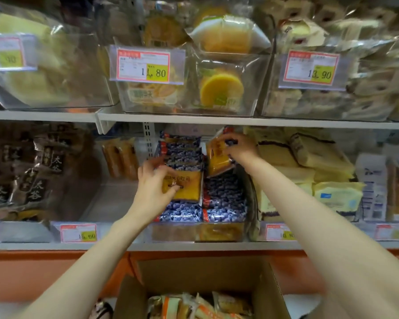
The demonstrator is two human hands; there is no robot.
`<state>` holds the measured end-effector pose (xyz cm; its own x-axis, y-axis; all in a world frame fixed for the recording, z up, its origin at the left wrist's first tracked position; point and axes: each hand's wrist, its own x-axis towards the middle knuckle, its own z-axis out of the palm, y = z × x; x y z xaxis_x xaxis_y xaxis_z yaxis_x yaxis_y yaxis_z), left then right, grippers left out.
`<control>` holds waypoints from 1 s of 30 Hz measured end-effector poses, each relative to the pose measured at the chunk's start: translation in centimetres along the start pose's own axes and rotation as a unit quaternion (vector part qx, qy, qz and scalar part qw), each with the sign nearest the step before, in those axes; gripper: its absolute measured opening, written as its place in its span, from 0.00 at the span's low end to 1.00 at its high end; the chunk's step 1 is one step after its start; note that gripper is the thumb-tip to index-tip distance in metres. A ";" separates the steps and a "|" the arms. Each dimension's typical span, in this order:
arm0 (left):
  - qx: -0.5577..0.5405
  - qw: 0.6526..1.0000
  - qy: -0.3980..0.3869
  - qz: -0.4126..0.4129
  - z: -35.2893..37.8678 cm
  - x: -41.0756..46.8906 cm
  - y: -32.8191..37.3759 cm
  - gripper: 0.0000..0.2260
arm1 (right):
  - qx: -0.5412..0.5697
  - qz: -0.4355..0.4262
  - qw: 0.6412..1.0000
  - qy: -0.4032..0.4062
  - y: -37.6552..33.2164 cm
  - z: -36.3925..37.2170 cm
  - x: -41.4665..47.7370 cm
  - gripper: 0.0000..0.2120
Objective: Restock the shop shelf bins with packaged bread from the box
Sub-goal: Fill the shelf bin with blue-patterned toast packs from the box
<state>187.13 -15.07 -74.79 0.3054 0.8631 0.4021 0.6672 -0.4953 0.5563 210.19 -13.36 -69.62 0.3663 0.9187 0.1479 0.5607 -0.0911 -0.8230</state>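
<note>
Bread packet point(218, 157) under right hand point(238, 147)

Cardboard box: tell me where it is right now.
In the head view the cardboard box sits bottom centre, open, below the lower shelf and its blueberry-print packs.

2 bare arms of a person, seen from a camera worn on their own head.
The left forearm point(85, 268) and right forearm point(309, 210) are uncovered from the picture's lower edge up to the wrist, slim and smooth. The left hand point(151, 187) and right hand point(238, 148) are bare too. The right hand's fingernails look dark, perhaps painted, though blur leaves this unsure. At the bottom edge, a blurred dark-strapped sandal point(101, 309) may sit on a foot.
</note>
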 end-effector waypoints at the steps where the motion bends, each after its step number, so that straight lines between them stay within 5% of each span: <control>1: -0.014 1.000 0.001 0.002 -0.2 0.0 0.0 0.09 | 0.002 0.002 1.000 -0.014 0.0 0.3 1.1 0.16; 8: -0.074 0.996 0.006 0.043 -1.0 -0.4 -0.7 0.06 | -0.177 -0.030 0.983 -0.028 0.6 1.1 1.4 0.13; 12: -0.148 0.988 -0.001 0.050 -1.0 -2.6 0.6 0.05 | -0.091 -0.087 0.991 -0.041 0.2 -0.6 -5.0 0.10; 16: -0.194 0.978 -0.051 0.063 -0.4 -5.4 1.7 0.05 | -0.039 -0.130 0.980 -0.148 0.3 -2.2 -13.0 0.12; 23: -0.223 0.951 -0.198 -0.086 4.9 -13.2 -0.3 0.05 | -0.115 -0.065 0.916 -0.379 8.4 0.4 -19.5 0.12; 30: -0.080 0.852 -0.479 -0.195 13.9 -24.1 -6.5 0.10 | -0.277 0.021 0.762 -0.585 20.8 6.5 -26.6 0.20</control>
<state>184.80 -31.29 -98.21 0.5482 0.6105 -0.5716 0.7667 -0.0938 0.6352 207.31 -37.16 -94.24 -0.3387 0.5952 -0.7287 0.9128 0.0199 -0.4080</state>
